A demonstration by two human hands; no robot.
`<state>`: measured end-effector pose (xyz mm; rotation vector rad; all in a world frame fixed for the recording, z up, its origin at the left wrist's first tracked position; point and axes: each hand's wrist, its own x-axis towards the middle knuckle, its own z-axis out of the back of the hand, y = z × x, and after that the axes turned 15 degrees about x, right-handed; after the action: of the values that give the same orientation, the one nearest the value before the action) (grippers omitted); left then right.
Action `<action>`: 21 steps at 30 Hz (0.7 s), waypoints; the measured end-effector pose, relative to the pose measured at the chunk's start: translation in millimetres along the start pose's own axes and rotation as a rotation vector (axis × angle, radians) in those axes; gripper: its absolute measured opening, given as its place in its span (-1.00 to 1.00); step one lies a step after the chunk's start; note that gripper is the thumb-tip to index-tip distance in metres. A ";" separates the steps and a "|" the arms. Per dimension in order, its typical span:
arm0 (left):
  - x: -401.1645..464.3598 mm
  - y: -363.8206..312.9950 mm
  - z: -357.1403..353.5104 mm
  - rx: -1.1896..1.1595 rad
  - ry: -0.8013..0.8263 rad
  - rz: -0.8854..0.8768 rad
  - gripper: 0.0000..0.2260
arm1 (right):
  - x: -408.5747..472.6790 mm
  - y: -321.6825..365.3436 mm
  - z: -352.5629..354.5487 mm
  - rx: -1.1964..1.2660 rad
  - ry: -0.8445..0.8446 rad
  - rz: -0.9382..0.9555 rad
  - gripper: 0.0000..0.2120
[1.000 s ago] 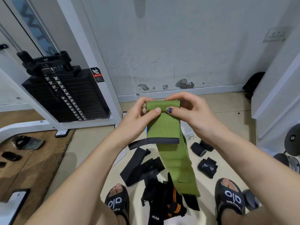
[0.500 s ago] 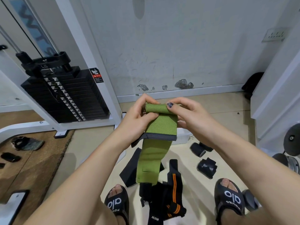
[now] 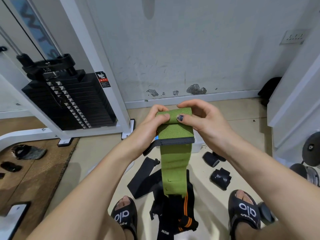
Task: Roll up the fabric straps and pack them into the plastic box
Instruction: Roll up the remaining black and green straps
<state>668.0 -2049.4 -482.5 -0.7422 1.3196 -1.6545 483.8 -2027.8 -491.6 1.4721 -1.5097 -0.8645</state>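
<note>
My two hands roll a green fabric strap (image 3: 174, 135) in mid-air above the floor (image 3: 204, 172).

Left hand (image 3: 152, 125) and right hand (image 3: 204, 118) have fingers (image 3: 180, 117) clamped on the small roll at the strap's top; its tail hangs between my feet, over loose black straps (image 3: 143, 181). Rolling has barely begun, I judge; next I must keep winding tightly and evenly. The plastic box (image 3: 197, 146) is mostly hidden behind the strap and my hands.

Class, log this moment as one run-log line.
step: rolling | item: green strap | left hand: gripping roll | right hand: gripping roll | tail: hanging loose
</note>
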 end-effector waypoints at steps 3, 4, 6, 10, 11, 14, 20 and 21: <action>-2.0 0.1 2.6 -0.002 -0.014 -0.020 -0.87 | -0.8 3.6 0.4 0.005 -0.011 -0.102 -0.66; -2.6 -0.5 3.3 0.012 -0.013 -0.037 -0.88 | -1.6 5.3 0.2 0.001 -0.012 -0.146 -0.67; -4.1 -1.6 4.9 0.046 -0.026 -0.064 -0.88 | -3.5 7.0 -1.0 -0.024 0.027 -0.196 -0.74; -6.8 -2.6 6.3 0.083 -0.044 -0.121 -0.82 | -4.5 7.9 -4.4 -0.050 0.072 -0.147 -0.79; -6.4 -2.8 6.7 0.079 -0.046 -0.127 -0.80 | -3.8 7.6 -4.6 -0.052 0.067 -0.122 -0.80; -4.2 -3.1 5.9 0.059 -0.062 -0.099 -0.81 | -2.4 5.9 -5.7 -0.027 0.066 -0.088 -0.80; -0.3 3.2 1.6 -0.033 0.012 0.056 -0.69 | -1.4 3.6 -4.3 -0.010 0.084 -0.027 -0.75; -0.2 2.2 1.1 -0.047 -0.005 0.052 -0.75 | -1.9 3.4 -4.3 -0.015 0.084 -0.018 -0.75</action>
<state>669.7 -2049.9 -484.4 -0.7334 1.3669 -1.5844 486.2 -2025.3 -487.0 1.4951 -1.4273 -0.8128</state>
